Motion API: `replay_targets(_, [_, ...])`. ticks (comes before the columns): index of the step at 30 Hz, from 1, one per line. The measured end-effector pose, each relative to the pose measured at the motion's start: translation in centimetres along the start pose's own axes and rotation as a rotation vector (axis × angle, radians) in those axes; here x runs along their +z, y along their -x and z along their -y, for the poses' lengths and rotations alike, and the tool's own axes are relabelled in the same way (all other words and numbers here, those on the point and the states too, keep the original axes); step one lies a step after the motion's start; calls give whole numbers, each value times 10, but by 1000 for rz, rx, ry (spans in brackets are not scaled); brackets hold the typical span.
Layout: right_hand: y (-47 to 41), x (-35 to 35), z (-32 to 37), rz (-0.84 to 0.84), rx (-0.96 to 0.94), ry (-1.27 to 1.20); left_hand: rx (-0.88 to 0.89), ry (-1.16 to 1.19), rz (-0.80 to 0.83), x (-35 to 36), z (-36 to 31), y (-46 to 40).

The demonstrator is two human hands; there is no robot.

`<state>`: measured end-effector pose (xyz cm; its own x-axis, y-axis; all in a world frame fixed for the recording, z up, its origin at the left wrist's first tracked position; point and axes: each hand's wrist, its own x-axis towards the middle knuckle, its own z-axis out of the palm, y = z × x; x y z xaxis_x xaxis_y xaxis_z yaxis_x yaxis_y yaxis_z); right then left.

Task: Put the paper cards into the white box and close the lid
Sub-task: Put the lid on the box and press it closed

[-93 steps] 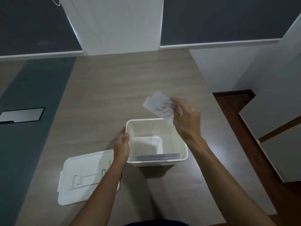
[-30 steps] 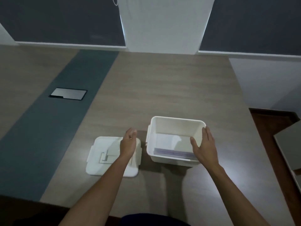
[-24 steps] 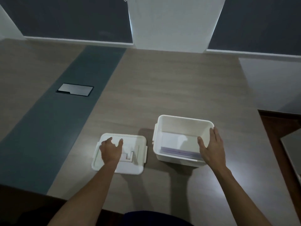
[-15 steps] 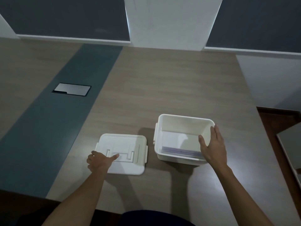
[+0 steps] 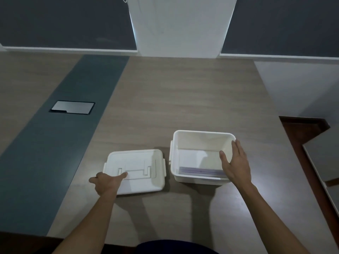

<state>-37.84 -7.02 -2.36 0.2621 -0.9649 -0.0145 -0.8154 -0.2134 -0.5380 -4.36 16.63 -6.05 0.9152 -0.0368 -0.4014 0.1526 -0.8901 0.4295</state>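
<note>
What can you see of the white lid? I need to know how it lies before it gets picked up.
The white rectangular plastic lid lies flat on the wooden table, left of the open white box and apart from it. It has rounded corners, side tabs and a recessed handle. The left hand grips its near left corner, thumb on top.

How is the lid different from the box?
The lid lies flat and shallow on the table; the box stands deep and open-topped. The box holds cards; the lid holds nothing. The left hand grips the lid's near-left corner, while the right hand rests on the box's right wall. Both are white plastic, rounded rectangles, side by side and apart.
</note>
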Motion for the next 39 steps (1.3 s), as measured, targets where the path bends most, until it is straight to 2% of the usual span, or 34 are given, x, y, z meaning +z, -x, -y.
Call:
replay_targets(8, [0,-4,-1,-3,-12,-100,0,240,-94,-31,-35,9])
replay_targets(15, [9,-19,11,-92,-67,-221,203,361,-97,-41,-97,42])
replay_targets(20, [13,-38,23,-137,-103,-301,356,312,-38,-16,-131,88])
replay_targets(25, [12,-54,28,-72,-115,-389,495,217,9,13,-145,131])
replay_targets(34, [13,-53,5,-96,-93,-374,605,-9,37,41,-141,174])
replay_targets(39, [11,-42,-10,-56,8,-366,646,-80,27,52,-126,179])
